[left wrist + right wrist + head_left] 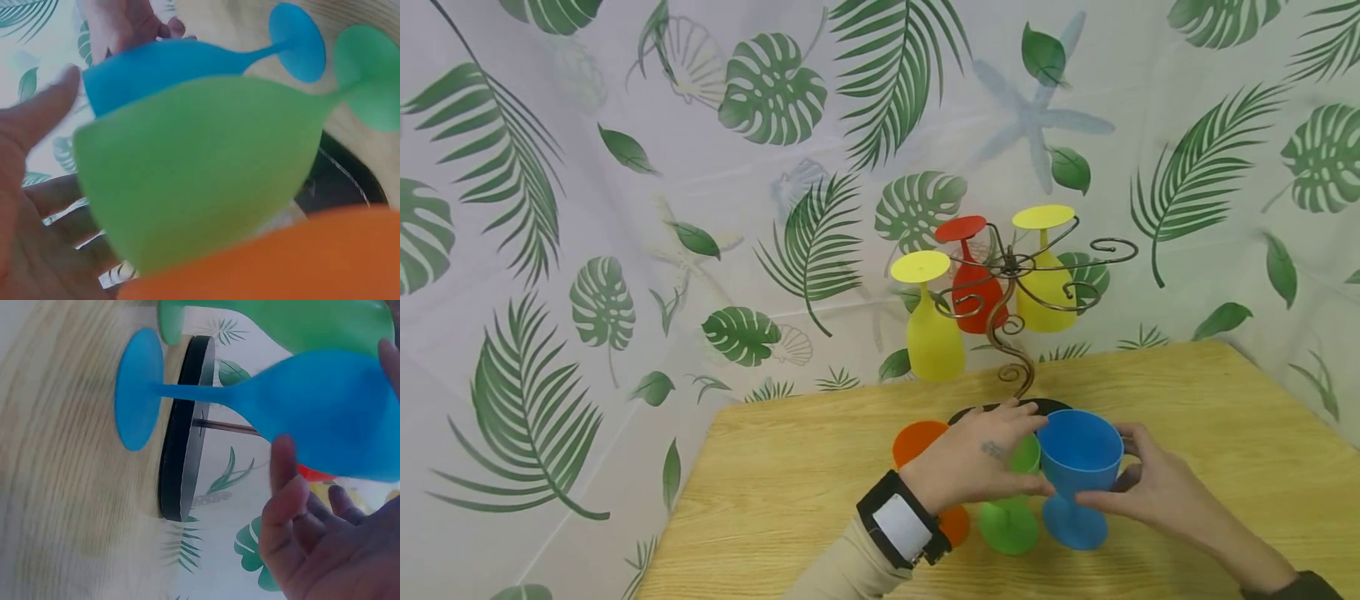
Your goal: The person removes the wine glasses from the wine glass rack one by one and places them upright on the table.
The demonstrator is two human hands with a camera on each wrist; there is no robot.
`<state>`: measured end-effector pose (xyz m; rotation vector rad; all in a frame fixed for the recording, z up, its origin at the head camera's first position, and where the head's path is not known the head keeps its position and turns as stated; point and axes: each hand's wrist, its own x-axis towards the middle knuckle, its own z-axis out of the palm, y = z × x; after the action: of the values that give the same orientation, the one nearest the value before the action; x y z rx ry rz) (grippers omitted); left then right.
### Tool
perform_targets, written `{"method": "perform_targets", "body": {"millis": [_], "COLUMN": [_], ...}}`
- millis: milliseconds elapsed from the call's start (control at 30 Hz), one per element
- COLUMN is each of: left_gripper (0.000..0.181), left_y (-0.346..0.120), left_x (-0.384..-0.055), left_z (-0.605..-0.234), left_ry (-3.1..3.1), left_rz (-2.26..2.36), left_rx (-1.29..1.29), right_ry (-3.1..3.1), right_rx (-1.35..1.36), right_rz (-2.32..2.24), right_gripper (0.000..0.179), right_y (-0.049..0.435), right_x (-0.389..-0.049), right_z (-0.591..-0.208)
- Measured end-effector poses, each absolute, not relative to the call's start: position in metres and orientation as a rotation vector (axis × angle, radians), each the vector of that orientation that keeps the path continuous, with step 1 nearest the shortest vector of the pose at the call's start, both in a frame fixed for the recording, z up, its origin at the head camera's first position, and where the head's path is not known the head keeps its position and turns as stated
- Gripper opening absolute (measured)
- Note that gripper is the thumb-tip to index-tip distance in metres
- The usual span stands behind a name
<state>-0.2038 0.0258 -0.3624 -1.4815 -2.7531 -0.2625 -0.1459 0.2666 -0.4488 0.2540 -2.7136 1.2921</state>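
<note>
A blue goblet (1079,454) stands upright on the table, beside a green goblet (1009,525) and an orange goblet (919,439). My right hand (1157,479) is at the blue bowl's right side, thumb across its front and bent fingers behind. In the right wrist view the thumb overlaps the blue bowl (337,412). My left hand (981,458) reaches over the orange and green goblets with fingers spread and nothing gripped. Its thumb tip is right at the blue rim in the left wrist view, the green bowl (200,169) in front of its fingers.
Behind the goblets stands a curled metal rack (1011,333) on a black base (186,431). Upside down on it hang a red goblet (973,292) and two yellow ones, one at left (934,342). A leaf-printed covering rises behind the wooden table (760,467).
</note>
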Motion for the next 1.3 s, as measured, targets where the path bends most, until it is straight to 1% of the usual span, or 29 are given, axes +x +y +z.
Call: {"method": "perform_targets", "body": {"millis": [133, 200, 367, 433, 467, 567, 633, 700, 800, 933, 1100, 1300], "left_gripper": [0.081, 0.080, 0.070, 0.067, 0.065, 0.061, 0.060, 0.060, 0.061, 0.060, 0.057, 0.059], "left_y": [0.009, -0.001, -0.024, -0.032, -0.035, -0.042, -0.045, -0.046, -0.045, -0.046, -0.045, -0.042], "left_x": [-0.209, -0.213, -0.233, -0.244, -0.250, -0.268, -0.277, -0.283, -0.287, -0.292, -0.294, -0.298], "left_z": [-0.356, -0.350, -0.333, -0.327, -0.325, -0.323, -0.325, -0.329, -0.335, -0.341, -0.345, -0.342], "left_ry": [-2.791, -2.795, -2.781, -2.774, -2.767, -2.719, -2.688, -2.658, -2.642, -2.641, -2.614, -2.614], "left_rz": [-0.461, -0.585, -0.863, -0.923, -0.940, -0.998, -1.059, -1.126, -1.234, -1.358, -1.404, -1.371], "left_rx": [-1.403, -1.343, -1.063, -0.951, -0.912, -0.853, -0.821, -0.785, -0.729, -0.690, -0.681, -0.656], "right_ry": [-2.688, -2.653, -2.528, -2.536, -2.565, -2.675, -2.753, -2.813, -2.841, -2.838, -2.803, -2.741], "right_rx": [0.389, 0.459, 0.576, 0.654, 0.692, 0.837, 0.889, 0.878, 0.782, 0.683, 0.627, 0.585], "right_rz": [1.246, 1.200, 1.044, 0.972, 0.944, 0.899, 0.931, 1.026, 1.072, 1.054, 1.090, 1.105], "right_gripper": [0.102, 0.099, 0.069, 0.060, 0.059, 0.065, 0.073, 0.078, 0.080, 0.074, 0.064, 0.063], "right_y": [0.274, 0.278, 0.271, 0.260, 0.253, 0.230, 0.215, 0.202, 0.185, 0.165, 0.147, 0.138], "right_x": [-0.147, -0.148, -0.161, -0.171, -0.176, -0.197, -0.211, -0.224, -0.242, -0.260, -0.268, -0.274], "right_z": [-0.440, -0.428, -0.379, -0.358, -0.349, -0.330, -0.323, -0.319, -0.315, -0.313, -0.317, -0.323]}}
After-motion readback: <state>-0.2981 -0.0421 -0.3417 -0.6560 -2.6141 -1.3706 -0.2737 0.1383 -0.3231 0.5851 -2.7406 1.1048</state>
